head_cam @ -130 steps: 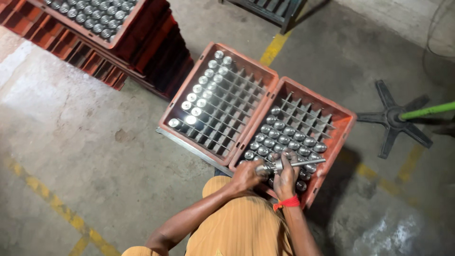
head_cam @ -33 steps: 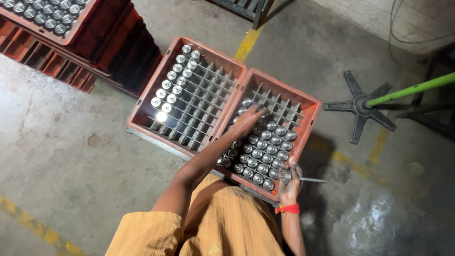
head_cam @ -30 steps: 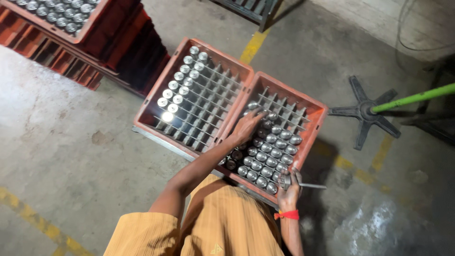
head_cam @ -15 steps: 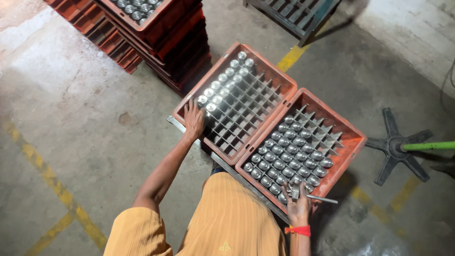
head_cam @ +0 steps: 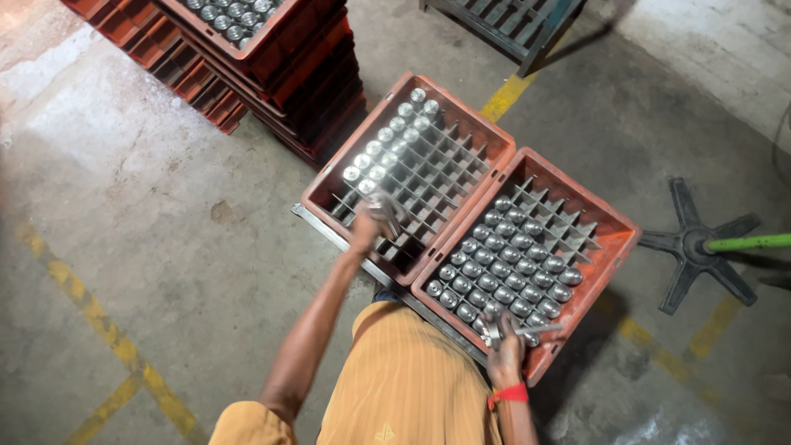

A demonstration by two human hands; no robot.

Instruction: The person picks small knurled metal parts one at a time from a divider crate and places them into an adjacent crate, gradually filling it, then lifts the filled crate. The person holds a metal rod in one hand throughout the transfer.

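Holding metal part (head_cam: pixel 384 203) now, left hand (head_cam: pixel 367 227) over left crate (head_cam: pixel 317 185).

No packages, labels, signs or screens are in view

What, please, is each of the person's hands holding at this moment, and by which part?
The left hand grips a metal cylinder over the left crate, apparently by its lower end; motion blur hides detail. The right hand holds a thin metal rod by one end.
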